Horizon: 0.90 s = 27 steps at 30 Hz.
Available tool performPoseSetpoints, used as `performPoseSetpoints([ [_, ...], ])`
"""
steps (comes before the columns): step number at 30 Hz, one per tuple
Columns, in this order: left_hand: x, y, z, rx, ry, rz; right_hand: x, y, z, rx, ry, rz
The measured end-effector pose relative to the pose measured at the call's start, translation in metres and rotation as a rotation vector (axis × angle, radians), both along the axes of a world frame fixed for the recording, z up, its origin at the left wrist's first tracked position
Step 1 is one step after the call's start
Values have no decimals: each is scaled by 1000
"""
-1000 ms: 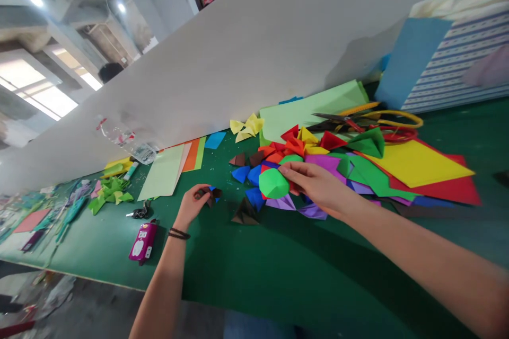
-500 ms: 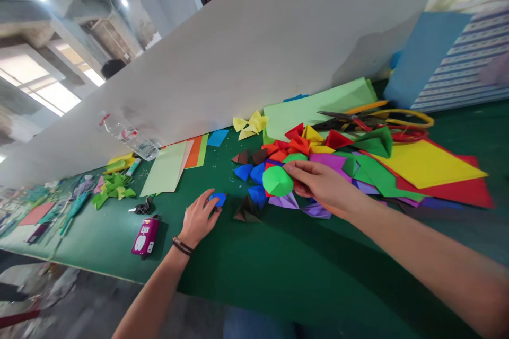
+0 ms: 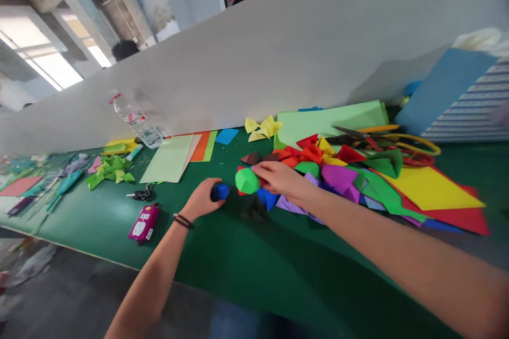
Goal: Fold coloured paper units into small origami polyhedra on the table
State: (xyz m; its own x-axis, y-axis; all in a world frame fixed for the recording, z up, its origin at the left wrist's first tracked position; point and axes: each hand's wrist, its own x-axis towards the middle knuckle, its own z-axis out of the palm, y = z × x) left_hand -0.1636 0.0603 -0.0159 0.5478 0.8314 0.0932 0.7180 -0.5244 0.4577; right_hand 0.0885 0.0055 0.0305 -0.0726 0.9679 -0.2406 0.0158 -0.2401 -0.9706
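- Head view, left hand [image 3: 200, 200]: the fingers curl closed around a dark blue folded paper piece [image 3: 221, 191], which pokes out just past the fingertips; most of its shape is hidden in the grip.
- Right hand [image 3: 280, 178]: the fingers lie pressed together, pinching the edge of a bright green faceted paper ball [image 3: 246, 180], its matte panels meeting along crisp creases. The thumb is out of sight, so its part in the hold cannot be told.
- The green ball sits just ahead of the right fingertips, near the left fingertips but apart from the blue piece.
- Done so far: just beyond the right fingers lies a heap of crisply folded red, orange, purple and green paper points [image 3: 318, 167]. A dark brown folded paper pyramid [image 3: 253, 213] sits below the right fingertips.
- Left to fold, as far as shown: a flat yellow paper sheet [image 3: 431, 188] and a flat red paper sheet [image 3: 465, 220] lie well past the right fingers, and a stack of flat pale green paper sheets [image 3: 169, 159] lies beyond the left fingers.
- Everything rests on a green-topped worktable [image 3: 119, 243].
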Motion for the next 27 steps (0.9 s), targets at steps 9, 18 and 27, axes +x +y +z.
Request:
performPoseSetpoints([
  [9, -35, 22, 0, -61, -190, 43, -45, 84, -34, -154, -450, 162],
  [18, -17, 19, -11, 8, -172, 61, -55, 110, -45, 6, -861, 233],
  [27, -8, 25, -24, 159, -218, 112, -32, 86, -18, 396, -980, 100],
])
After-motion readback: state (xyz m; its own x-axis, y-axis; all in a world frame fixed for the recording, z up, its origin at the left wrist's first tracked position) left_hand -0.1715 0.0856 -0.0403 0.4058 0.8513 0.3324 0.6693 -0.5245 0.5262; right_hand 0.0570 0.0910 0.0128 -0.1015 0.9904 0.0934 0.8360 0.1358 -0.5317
